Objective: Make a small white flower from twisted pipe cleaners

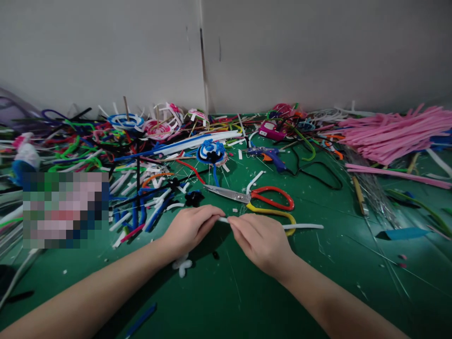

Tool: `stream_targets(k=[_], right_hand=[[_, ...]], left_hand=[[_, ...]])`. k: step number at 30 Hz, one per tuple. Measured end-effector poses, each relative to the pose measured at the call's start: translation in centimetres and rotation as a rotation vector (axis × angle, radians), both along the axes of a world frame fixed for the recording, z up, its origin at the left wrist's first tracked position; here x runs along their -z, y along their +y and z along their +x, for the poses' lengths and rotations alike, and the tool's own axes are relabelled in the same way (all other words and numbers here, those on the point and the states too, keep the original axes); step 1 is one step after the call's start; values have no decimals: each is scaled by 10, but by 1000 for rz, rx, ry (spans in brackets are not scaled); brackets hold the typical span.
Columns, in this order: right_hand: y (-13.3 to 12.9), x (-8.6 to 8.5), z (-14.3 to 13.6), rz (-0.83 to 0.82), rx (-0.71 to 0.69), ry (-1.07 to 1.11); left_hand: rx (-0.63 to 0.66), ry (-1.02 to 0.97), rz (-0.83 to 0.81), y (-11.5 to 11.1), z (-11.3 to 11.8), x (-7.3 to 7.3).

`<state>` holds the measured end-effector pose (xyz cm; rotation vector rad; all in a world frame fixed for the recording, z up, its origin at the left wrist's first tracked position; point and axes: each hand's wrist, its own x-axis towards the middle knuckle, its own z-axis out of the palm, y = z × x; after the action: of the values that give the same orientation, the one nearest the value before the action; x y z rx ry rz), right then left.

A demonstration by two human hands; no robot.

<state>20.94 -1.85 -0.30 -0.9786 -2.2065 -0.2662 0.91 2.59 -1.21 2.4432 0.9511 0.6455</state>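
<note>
A white pipe cleaner [304,227] runs between my two hands, and its free end sticks out to the right of my right hand. My left hand [192,227] pinches its left end. My right hand [263,240] is closed on it just beside. Scissors with one red and one yellow handle [271,197] lie just beyond my hands, the pipe cleaner crossing near the yellow handle. A small white looped piece [182,265] rests below my left hand. Black fuzzy pieces [194,198] lie beyond that hand.
A blue glue gun [273,157] with a black cord lies behind the scissors. A blue and white coiled flower [211,153] stands near the middle. Pink pipe cleaners [395,134] are heaped at the right, mixed coloured pieces at the left. A grey wall [282,56] rises behind the green table [219,301].
</note>
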Motion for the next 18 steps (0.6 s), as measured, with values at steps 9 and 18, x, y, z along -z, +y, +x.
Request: stream_targets(k=[9, 18], right_hand=[[3, 2, -9, 40, -40, -22], [27, 7, -24, 136, 132, -95]], left_hand=[[-165, -157, -352, -16, 16, -17], [-217, -453, -514, -8, 24, -12]])
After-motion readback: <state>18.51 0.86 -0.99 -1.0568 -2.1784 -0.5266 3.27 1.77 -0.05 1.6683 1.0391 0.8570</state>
